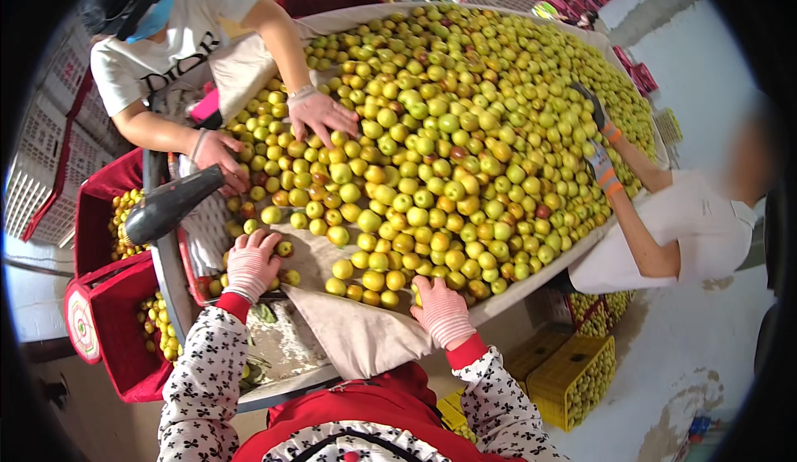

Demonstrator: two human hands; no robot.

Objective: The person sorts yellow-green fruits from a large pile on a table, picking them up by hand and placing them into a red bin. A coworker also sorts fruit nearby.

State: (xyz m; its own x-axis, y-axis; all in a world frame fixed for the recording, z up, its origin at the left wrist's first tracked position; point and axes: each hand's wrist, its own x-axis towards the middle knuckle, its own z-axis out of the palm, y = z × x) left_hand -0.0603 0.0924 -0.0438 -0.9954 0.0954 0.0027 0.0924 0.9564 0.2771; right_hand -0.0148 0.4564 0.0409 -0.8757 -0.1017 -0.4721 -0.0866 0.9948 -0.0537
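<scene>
Yellow-green jujubes (436, 150), some with brown patches, cover a sorting table lined with pale cloth (367, 331). My left hand (252, 266), in a striped glove with bare fingertips, lies palm down by the table's left outlet. Its fingers are slightly apart beside a loose jujube (284, 249); the palm is hidden. Gloved the same way, my right hand (443, 312) rests at the near edge of the pile. Its thumb and fingers curl around the side of a jujube (416, 295) mostly hidden by them; whether it is gripped does not show.
Across the table a co-worker's two gloved hands (320, 113) touch the fruit; another co-worker's hands (601, 163) reach in from the right. A black tapered nozzle (174, 207) juts over the left rim. Red-lined baskets (127, 337) stand below it. Yellow crates (551, 387) sit at lower right.
</scene>
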